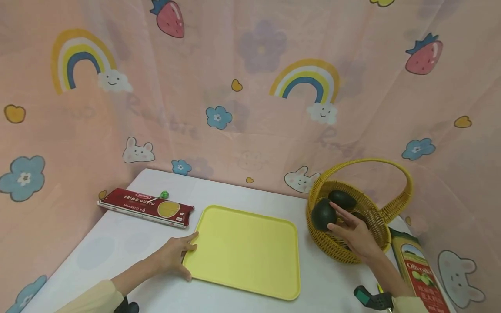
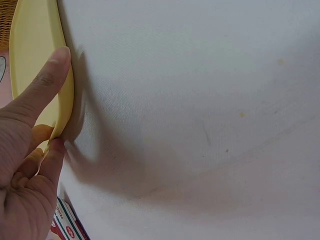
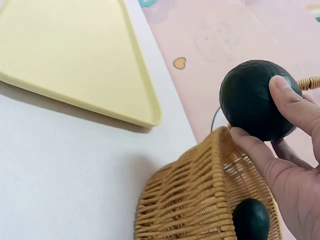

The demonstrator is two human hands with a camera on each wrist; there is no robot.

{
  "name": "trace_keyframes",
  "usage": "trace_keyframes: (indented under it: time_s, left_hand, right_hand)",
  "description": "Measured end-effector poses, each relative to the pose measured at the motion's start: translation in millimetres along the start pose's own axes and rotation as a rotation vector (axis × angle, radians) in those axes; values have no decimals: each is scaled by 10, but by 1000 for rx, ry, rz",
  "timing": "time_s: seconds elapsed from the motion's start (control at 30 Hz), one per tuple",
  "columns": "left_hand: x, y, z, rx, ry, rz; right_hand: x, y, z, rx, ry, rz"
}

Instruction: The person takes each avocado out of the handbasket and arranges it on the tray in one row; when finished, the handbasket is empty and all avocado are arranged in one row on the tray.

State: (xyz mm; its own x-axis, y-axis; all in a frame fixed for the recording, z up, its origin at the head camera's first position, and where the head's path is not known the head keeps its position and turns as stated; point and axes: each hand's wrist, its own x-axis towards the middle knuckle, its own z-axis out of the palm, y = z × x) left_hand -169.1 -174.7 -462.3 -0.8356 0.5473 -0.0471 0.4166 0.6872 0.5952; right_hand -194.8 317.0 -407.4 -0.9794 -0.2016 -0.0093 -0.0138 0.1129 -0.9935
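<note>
My right hand grips a dark green avocado over the wicker basket. In the right wrist view, thumb and fingers curl round this avocado, which is just above the basket rim. A second avocado lies inside the basket, and another dark shape there is partly hidden by my hand. My left hand holds the left edge of a yellow rectangular tray lying on the table. In the left wrist view, the thumb is over the tray's rim and the fingertips are at its edge.
A red spaghetti packet lies on the white table at the back left, left of the tray. Right of the basket is an Olivoila package, near my right forearm. The basket's tall handle arches above it. A patterned pink cloth hangs behind.
</note>
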Motion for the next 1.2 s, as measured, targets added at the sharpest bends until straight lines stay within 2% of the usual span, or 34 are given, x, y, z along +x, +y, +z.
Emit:
trace_keyframes:
  time_s: [0.23,0.37,0.7,0.93,1.2]
  left_hand:
    - [-6,-10,-11,4,-3,1]
    - [-9,-10,-9,10,-2,6]
    - [0,-25,1,0,-5,7]
    - [4,-49,13,6,-4,9]
    - [-2,-82,-3,-15,-16,36]
  right_hand:
    - [20,11,180,-67,13,-3]
    - [29,14,292,-73,-10,-24]
    - [92,92,552,-5,-21,2]
    - [155,192,702,58,-74,-22]
    - [226,303,830,91,-88,21]
